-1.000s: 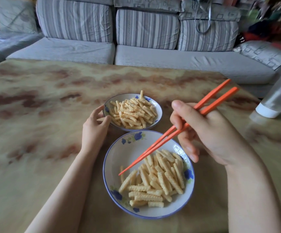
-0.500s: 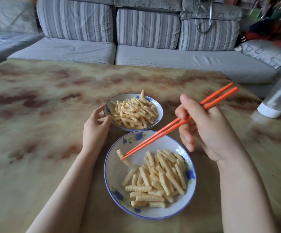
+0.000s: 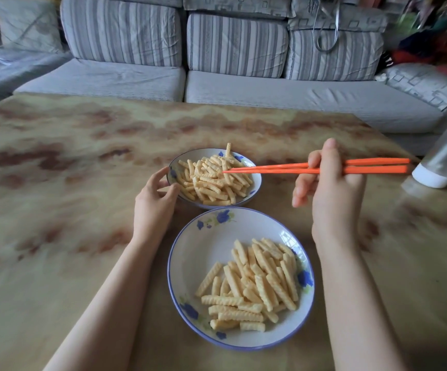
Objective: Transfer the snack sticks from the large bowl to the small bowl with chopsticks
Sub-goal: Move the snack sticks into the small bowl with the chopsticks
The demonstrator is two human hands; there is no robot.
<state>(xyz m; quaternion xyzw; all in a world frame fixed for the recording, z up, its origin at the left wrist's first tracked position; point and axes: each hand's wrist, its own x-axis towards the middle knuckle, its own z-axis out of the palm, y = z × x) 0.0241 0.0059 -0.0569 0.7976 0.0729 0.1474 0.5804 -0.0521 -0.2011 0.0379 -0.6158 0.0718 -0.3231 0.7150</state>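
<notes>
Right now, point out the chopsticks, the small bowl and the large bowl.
chopsticks [image 3: 270, 171]: head view, lower shaft, tip half.
small bowl [image 3: 190, 156]: head view, bare far inner wall.
large bowl [image 3: 203, 250]: head view, bare left inner wall.

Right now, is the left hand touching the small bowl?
Touching. The head view shows the left hand at the small bowl: thumb against its outer wall, a fingertip on the rim, no gap between them.

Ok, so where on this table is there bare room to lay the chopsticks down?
Bare marbled tan table lies left of the left hand, beyond the small blue-rimmed bowl toward the grey sofa, and between the right hand and the white-capped bottle. Crowded: the middle, where the large flowered bowl sits close to the small one.
</notes>
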